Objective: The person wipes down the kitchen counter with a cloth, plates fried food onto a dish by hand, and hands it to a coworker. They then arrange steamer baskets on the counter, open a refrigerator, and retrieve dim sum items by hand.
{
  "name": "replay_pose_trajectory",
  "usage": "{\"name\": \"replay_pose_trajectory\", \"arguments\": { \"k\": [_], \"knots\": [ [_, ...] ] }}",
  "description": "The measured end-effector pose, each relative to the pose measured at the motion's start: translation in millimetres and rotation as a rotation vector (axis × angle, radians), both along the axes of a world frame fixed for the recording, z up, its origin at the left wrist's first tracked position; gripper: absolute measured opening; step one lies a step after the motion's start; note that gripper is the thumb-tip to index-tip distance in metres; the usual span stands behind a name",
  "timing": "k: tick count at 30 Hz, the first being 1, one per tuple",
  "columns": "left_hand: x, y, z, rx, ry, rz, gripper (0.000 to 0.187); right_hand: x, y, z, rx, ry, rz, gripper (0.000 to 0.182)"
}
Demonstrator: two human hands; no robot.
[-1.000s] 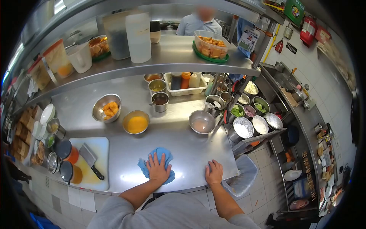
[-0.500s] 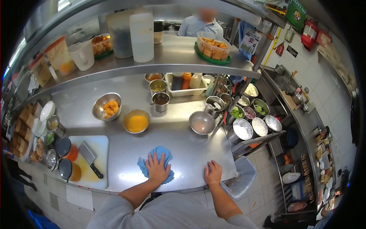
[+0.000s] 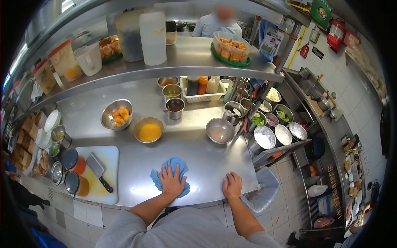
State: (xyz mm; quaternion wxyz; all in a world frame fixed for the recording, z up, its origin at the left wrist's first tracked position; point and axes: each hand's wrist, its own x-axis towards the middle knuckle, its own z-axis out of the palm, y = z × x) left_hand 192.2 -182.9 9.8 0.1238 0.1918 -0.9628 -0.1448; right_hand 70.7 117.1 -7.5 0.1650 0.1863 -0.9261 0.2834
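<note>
My left hand (image 3: 173, 182) lies with fingers spread on a crumpled blue cloth (image 3: 180, 164) near the front edge of the steel counter (image 3: 136, 171). To the right, my right hand (image 3: 232, 184) rests on the counter near its front right corner, fingers slightly bent and a little apart. Beyond the hands stand a bowl with orange pieces (image 3: 117, 115), a bowl of yellow liquid (image 3: 149, 130) and a metal bowl with a little pale liquid (image 3: 220, 131). On the left, a cleaver (image 3: 96, 165) lies on a white cutting board (image 3: 111, 155).
Two lidded jars (image 3: 77, 184) stand on the board's left side. A shelf (image 3: 186, 56) with containers spans the back, and a person (image 3: 202, 27) is behind it. Metal tubs of ingredients (image 3: 264, 137) stand at right, above a lined bin (image 3: 266, 188).
The view has shifted very slightly. Both hands keep nearly the same places, the left one still on the cloth. At the far left, a dark-clothed figure has moved a little to the right.
</note>
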Motion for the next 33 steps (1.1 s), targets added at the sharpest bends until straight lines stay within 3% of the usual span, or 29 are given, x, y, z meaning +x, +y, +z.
{"name": "replay_pose_trajectory", "arguments": {
  "k": [20,23,25,28,30,31,33],
  "knots": [
    [4,2,-10,-0.028,0.049,0.031,0.069,5,2,-5,0.013,0.014,0.012,0.033],
    [-10,4,-23,0.02,0.077,0.093,0.069,5,-2,3,0.031,0.036,0.017,0.033],
    [-36,22,-13,0.256,0.056,0.346,0.066,6,-3,5,0.004,0.031,0.019,0.032],
    [-57,44,-2,0.303,0.009,0.467,0.065,3,-3,-3,0.012,0.042,0.037,0.031],
    [-63,40,1,0.695,-0.049,0.118,0.064,4,-5,0,0.026,0.046,0.046,0.031],
    [-64,34,3,0.697,-0.045,0.126,0.064,5,-5,0,0.031,0.046,0.028,0.031],
    [-57,17,23,1.924,-0.187,0.181,0.062,5,-5,-1,0.026,0.055,0.035,0.03]
  ]
}}
